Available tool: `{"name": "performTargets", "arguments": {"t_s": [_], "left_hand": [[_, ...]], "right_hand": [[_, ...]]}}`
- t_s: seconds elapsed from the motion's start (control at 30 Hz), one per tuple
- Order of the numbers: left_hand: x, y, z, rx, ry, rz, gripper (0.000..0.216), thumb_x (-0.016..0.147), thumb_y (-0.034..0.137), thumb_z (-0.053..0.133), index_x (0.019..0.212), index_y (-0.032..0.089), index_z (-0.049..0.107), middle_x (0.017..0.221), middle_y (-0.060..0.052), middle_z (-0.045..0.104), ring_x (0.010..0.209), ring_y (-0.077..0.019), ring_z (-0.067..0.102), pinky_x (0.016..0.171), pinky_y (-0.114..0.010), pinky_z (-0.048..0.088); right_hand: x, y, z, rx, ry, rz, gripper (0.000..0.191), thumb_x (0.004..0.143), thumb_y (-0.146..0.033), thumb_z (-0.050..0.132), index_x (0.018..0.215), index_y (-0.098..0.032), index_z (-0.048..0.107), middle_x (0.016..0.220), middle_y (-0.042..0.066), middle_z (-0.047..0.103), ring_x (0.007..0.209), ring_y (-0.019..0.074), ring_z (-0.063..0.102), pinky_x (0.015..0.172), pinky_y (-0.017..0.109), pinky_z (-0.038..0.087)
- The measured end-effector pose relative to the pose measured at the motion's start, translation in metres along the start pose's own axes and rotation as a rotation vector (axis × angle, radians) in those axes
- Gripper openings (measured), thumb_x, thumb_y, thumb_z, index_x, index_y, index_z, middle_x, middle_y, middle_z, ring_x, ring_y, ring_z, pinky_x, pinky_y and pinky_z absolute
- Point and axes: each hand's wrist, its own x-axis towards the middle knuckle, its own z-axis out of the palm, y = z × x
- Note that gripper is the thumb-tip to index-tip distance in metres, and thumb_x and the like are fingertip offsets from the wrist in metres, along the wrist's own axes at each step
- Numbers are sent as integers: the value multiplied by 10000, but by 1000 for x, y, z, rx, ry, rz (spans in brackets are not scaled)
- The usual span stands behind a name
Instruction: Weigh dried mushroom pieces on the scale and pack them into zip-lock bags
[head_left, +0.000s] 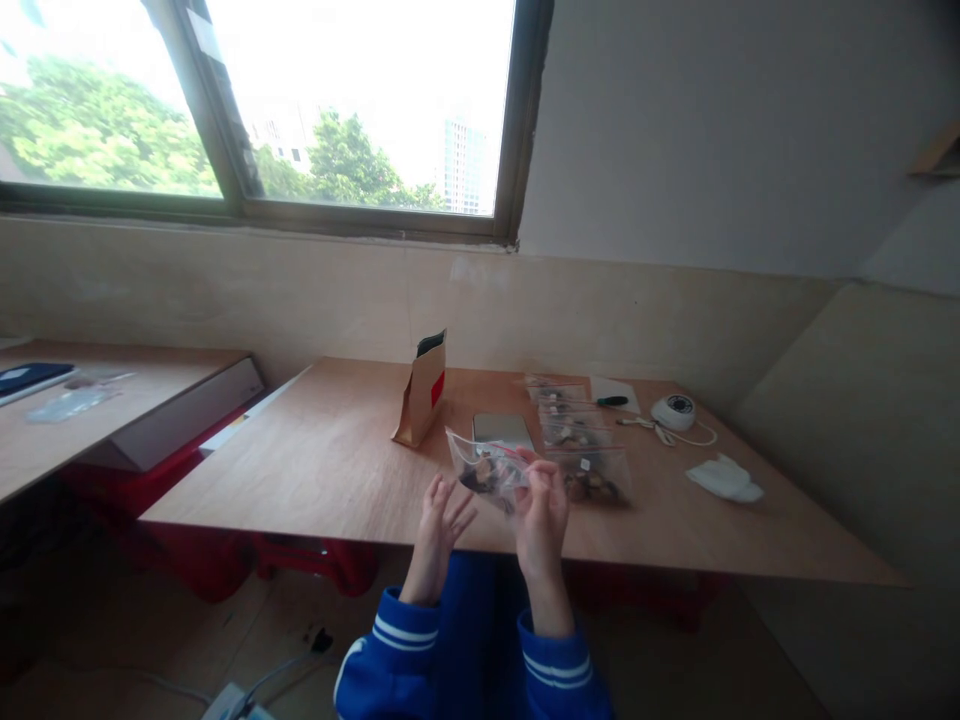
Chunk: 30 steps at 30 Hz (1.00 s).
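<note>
A clear zip bag (489, 470) with dark and brown dried pieces inside hangs above the front of the table. My right hand (543, 512) pinches its right side near the red zip strip. Beside the bag on the left, my left hand (439, 525) has its fingers spread and holds nothing. Just behind the bag lies a flat scale-like device (501, 428), partly covered by it. More filled zip bags (592, 478) lie in a row to the right of my right hand. What the pieces are, I cannot make out.
A brown paper pouch (424, 392) stands upright at the back left. To the right are a green-handled tool (613, 401), a white dome camera (673, 412) with its cable, and a crumpled white tissue (724, 479). Red stools (322, 565) sit under the table (300, 470).
</note>
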Motion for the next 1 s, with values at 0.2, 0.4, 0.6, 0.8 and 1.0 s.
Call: {"name": "performTargets", "arguments": {"t_s": [0.2, 0.4, 0.6, 0.8, 1.0], "left_hand": [[0, 1, 2, -56, 11, 4, 493, 798, 451, 615, 1219, 209, 529, 1237, -124, 614, 1053, -240, 634, 902, -404, 501], [13, 6, -14, 86, 81, 242, 372, 706, 392, 720, 1002, 172, 672, 996, -53, 696, 986, -199, 624, 883, -310, 454], [11, 8, -12, 100, -18, 206, 239, 684, 349, 746, 762, 156, 629, 795, -12, 673, 802, -159, 620, 772, -281, 469], [8, 6, -2, 60, -33, 154, 293, 721, 339, 722, 673, 168, 488, 653, 53, 554, 645, -87, 554, 620, -199, 448], [10, 8, -2, 64, 117, 211, 310, 710, 387, 723, 832, 168, 540, 786, 13, 632, 775, -127, 609, 714, -237, 472]], "right_hand": [[6, 2, -12, -40, -126, 15, 129, 863, -348, 510, 848, -221, 498, 1107, 88, 672, 1020, 228, 649, 842, 390, 531], [15, 9, -34, -309, -207, -66, 227, 889, -433, 493, 923, -211, 529, 1145, 118, 666, 947, 221, 677, 883, 399, 508], [15, 11, -36, -344, -53, -169, 220, 923, -435, 428, 940, -221, 472, 967, 97, 687, 677, 188, 673, 697, 354, 525], [16, 23, -36, -273, 80, -73, 434, 876, -539, 459, 1154, -216, 378, 986, 110, 669, 735, 189, 662, 704, 345, 518], [14, 19, -40, -254, -343, 192, 458, 776, -569, 607, 1045, -203, 546, 1051, 98, 679, 969, 227, 648, 840, 336, 502]]}}
